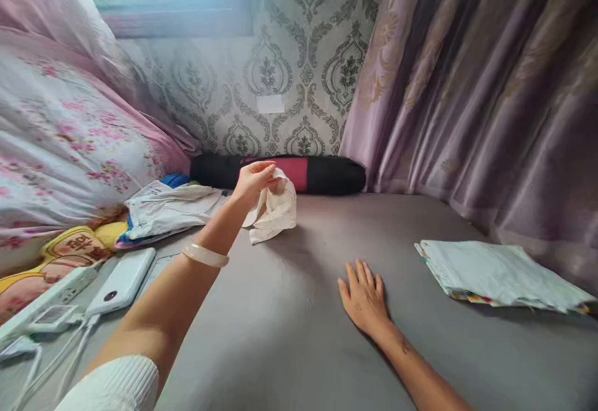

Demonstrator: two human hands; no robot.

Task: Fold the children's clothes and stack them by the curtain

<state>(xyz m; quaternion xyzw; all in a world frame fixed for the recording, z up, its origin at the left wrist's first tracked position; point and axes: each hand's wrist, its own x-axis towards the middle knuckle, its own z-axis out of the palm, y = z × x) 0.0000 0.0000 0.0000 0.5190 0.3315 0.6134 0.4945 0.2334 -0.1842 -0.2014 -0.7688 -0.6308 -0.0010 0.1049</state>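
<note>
My left hand (255,182), with a pale bangle on its wrist, is closed in a pinch on a crumpled off-white cloth (276,210). The cloth hangs from my fingertips, its lower end at or just above the grey sheet; its exact kind is not clear. My right hand (365,297) lies palm down on the grey bed sheet (299,336), fingers stretched out, holding nothing. To the left of the held cloth lies a pile of white clothing (175,208), partly behind my left forearm. A folded light fabric piece (499,274) rests to the right of my right hand.
A black and red bolster-shaped bag (334,176) lies along the wall. At left are a white power bank (124,280), a power strip (56,296) with cables, a yellow printed item (77,246) and a floral bedding heap (79,143). Purple curtains (467,99) hang at right.
</note>
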